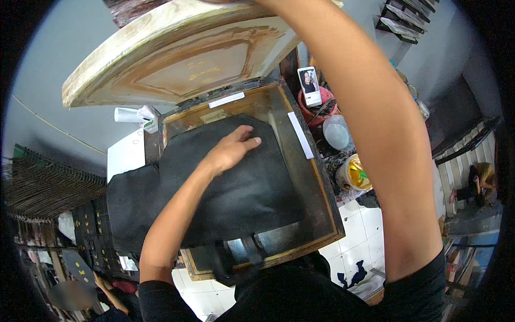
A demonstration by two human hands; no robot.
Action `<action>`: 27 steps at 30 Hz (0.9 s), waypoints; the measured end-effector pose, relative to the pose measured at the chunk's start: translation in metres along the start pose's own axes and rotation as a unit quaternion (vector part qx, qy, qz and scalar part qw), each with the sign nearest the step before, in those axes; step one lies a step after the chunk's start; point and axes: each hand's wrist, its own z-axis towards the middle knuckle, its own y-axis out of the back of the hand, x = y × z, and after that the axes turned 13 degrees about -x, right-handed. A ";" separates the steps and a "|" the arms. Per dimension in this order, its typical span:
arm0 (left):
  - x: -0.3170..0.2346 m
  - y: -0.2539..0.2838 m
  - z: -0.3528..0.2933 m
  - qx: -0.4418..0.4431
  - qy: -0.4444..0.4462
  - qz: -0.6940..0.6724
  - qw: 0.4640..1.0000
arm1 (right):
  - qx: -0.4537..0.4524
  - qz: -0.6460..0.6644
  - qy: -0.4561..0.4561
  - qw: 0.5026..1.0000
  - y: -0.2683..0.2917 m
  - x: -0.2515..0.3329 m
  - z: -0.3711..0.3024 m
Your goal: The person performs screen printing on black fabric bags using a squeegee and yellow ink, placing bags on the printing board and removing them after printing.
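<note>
My left hand (pixel 229 152) lies on a black bag (pixel 241 188), its fingers apart and gripping nothing. The bag is spread flat over a wooden-edged printing board (pixel 314 209), with dark straps (pixel 238 260) at its near edge. Above it, a wooden screen printing frame (pixel 182 59) is tilted up, its mesh stained brown with a small yellow design. My right arm reaches up to the frame's upper rim; my right hand (pixel 217 1) barely shows at the picture's top edge, holding that rim. More black material (pixel 133 201) lies left of the bag.
Right of the board are a white phone (pixel 309 86), a pink bucket (pixel 308 114), a clear container (pixel 336 133) and a tub of yellow ink (pixel 354 174). Another person (pixel 110 295) is at lower left by printed black pieces (pixel 88 231); a second person (pixel 480 182) is at far right.
</note>
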 end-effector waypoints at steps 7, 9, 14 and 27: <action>0.032 -0.046 0.071 -0.185 -0.025 0.377 0.907 | -0.029 0.027 0.004 0.999 -0.005 -0.002 0.005; 0.022 -0.058 0.091 -0.206 -0.012 0.370 0.906 | -0.010 0.020 0.001 1.000 -0.001 0.000 0.004; 0.006 -0.059 0.114 -0.219 -0.007 0.366 0.905 | 0.010 0.023 -0.036 0.999 0.008 0.008 0.003; -0.009 -0.051 0.123 -0.207 0.018 0.348 0.914 | 0.003 0.027 0.002 1.000 0.003 -0.001 0.002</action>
